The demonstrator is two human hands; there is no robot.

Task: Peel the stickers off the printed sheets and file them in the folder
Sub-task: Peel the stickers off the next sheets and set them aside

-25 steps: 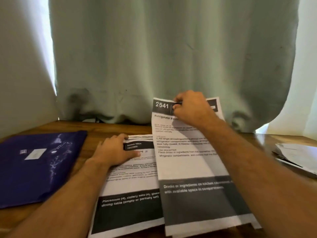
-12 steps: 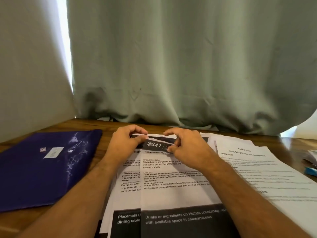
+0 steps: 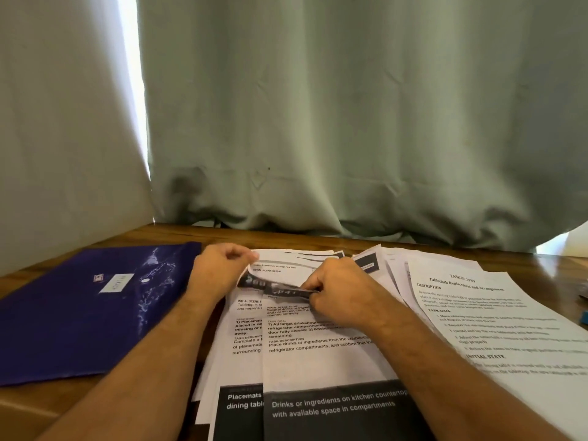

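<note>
Step in hand: the dark header sticker point(image 3: 280, 287) is being peeled off the top printed sheet point(image 3: 321, 354); this is judged from the strip curling up off the paper.
How it is done well: the strip is best drawn low and slowly along its own length, toward 9 o'clock, while the sheet is pinned flat; a steep or quick pull would likely tear the paper or the strip.
Right hand point(image 3: 337, 291): fingers are curled, and the strip's 3 o'clock end is pinched at the fingertips, with the wrist low over the sheet.
Left hand point(image 3: 219, 268): it is curled at the strip's 9 o'clock end; whether the strip is actually held there cannot be told.
Sheets: a fanned pile is spread on the desk point(image 3: 178, 232), with more toward 3 o'clock.
Folder point(image 3: 82, 316): the purple folder lies closed at 9 o'clock of the pile; nothing is seen filed yet.
</note>
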